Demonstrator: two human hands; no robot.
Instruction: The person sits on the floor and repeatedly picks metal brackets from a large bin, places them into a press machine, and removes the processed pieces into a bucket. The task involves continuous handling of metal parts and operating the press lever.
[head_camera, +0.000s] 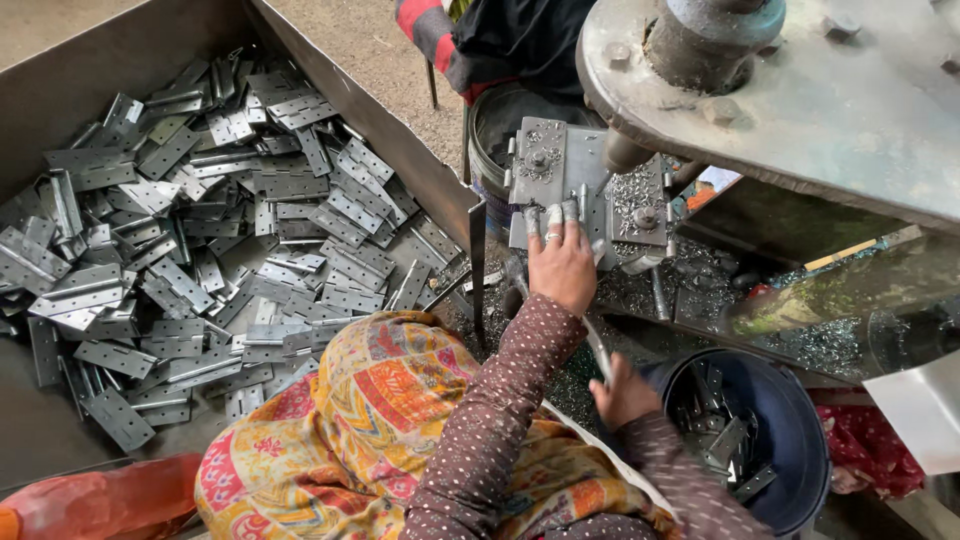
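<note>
My left hand reaches forward to the grey drilling jig under the drill bit. Its fingertips press down on a flat metal plate at the jig's near edge. Lower down, my right hand is closed around a thin metal lever handle, just left of the blue bucket. Both arms wear dotted maroon sleeves, and a colourful patterned cloth lies over my lap.
A big sheet-metal bin on the left holds several grey hinge plates. The blue bucket holds more hinges. The drill press head overhangs at top right, with metal shavings beneath. Another person's striped sleeve shows at the top.
</note>
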